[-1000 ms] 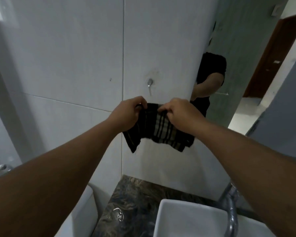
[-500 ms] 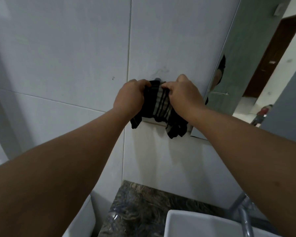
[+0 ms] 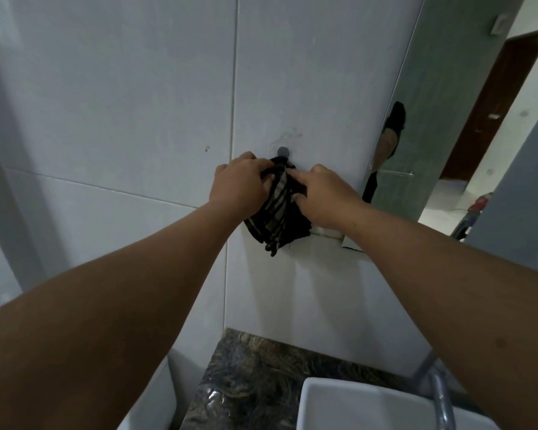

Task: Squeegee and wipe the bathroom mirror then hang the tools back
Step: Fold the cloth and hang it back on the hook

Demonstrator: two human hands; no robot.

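The job looks close to its end: both hands are up at the tiled wall (image 3: 137, 103) with the dark striped cloth (image 3: 277, 212), which is bunched against the tile directly under a small round wall hook (image 3: 284, 151), its top edge right at the hook and the rest hanging loose below. The left hand (image 3: 239, 184) has its grip closed on the cloth's upper left edge, and the right hand (image 3: 323, 197) pinches the upper right, forefinger stretched toward the hook. Whether the cloth has caught on the hook I cannot tell. The mirror (image 3: 432, 135) stands just right of the hands and seems done with (no squeegee shows anywhere, so its hanging cannot be judged). Room is fair: bare tile to the left and above, the mirror's edge near the right wrist, and the stone table (image 3: 261, 383) with its white basin (image 3: 354, 405) well below.
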